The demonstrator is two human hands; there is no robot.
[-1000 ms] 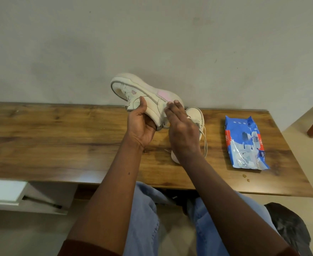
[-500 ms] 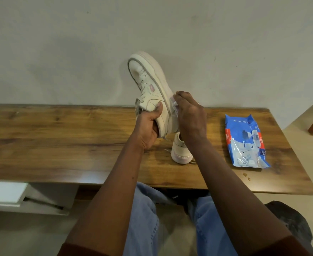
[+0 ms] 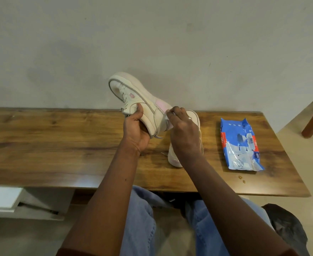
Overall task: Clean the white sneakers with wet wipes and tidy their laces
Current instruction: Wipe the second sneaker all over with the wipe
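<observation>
**Wiping the first sneaker, the second still waiting**

We work over the long brown wooden bench [image 3: 59,141]. Our left hand [image 3: 136,133] grips the raised white sneaker with the pink patch [image 3: 139,100], which has tipped lower since half a second ago, when it stood nearly upright. The second white sneaker [image 3: 174,159] rests on the bench, seemingly untouched; laces remain untidied. The blue wet-wipe pack [image 3: 242,145] lies to the right. Our right hand [image 3: 184,133] pinches a small white wipe [image 3: 169,124] against the heel.

Left hand [image 3: 136,131] gripping raised sneaker [image 3: 133,97], right hand [image 3: 184,133] pressing wipe [image 3: 168,124] against it, wooden table [image 3: 59,141]
</observation>
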